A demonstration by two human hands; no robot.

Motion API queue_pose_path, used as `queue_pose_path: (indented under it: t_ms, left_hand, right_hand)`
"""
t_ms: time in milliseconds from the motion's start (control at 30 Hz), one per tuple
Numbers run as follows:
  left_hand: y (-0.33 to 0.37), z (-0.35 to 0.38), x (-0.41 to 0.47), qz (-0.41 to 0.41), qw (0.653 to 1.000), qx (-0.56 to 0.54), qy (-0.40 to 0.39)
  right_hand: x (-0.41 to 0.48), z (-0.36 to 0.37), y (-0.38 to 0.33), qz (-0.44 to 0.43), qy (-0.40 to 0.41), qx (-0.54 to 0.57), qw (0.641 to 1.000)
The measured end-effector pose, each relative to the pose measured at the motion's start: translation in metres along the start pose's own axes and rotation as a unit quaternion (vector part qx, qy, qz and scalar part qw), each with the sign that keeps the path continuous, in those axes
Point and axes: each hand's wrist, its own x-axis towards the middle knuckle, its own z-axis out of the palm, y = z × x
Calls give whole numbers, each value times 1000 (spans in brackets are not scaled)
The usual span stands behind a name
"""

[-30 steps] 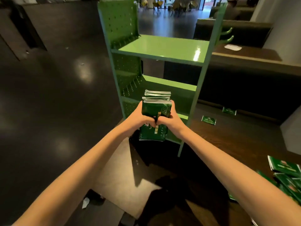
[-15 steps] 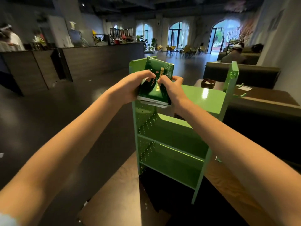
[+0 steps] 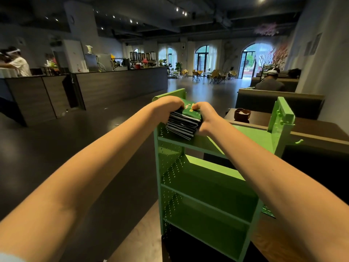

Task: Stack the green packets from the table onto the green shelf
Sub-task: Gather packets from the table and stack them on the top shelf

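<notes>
Both hands hold one thick stack of packets (image 3: 184, 124) at the left front corner of the shelf (image 3: 207, 205), at its top board (image 3: 251, 138). Left hand (image 3: 168, 109) grips the stack's left side, fingers curled over the top. Right hand (image 3: 207, 120) grips the right side, thumb on the top packet.

Stack is tilted: layered edges face the camera, green printed face points up and away. Long axis looks to run away from the camera, foreshortened, not sure. Lowest near edge is at the board's front lip; touching or just above, cannot tell.

Far end of the stack and the fingers under it are hidden. Print on the top packet is too blurred to read. Loose packet (image 3: 268, 212) shows behind the shelf's right post, mostly hidden.

Shelf's left side panel stands just left of the stack, close to the left hand. Top board's surface shows open from the stack to the right upright. Lower boards are open at the front. Bowl (image 3: 242, 114) sits on the table (image 3: 321, 129) beyond. Dark floor (image 3: 94, 138) lies open to the left.
</notes>
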Motion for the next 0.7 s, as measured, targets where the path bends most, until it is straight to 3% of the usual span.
queue_pose_path:
  t_ms: [100,167,267,400,600,700]
  left_hand:
    - [-1,0,18,35,989,127,63]
    - [-4,0,27,84,949,279,122]
    - [-11,3,37,149,901,371,171]
    - [-23,11,47,237,851,391,257]
    - [-27,9,51,239,879,331,247]
    - [-25,13,43,253,861,352,264]
  right_hand:
    - [15,6,-3,23,32,-2,999]
    - [24,12,-2,21,46,-14,999]
    - [41,22,1,4,101,-53,993]
    - [73,25,11,-29,148,-57,987]
    - [53,31,16,-120,160,-39,979]
    - [42,29,24,-137,175,-34,974]
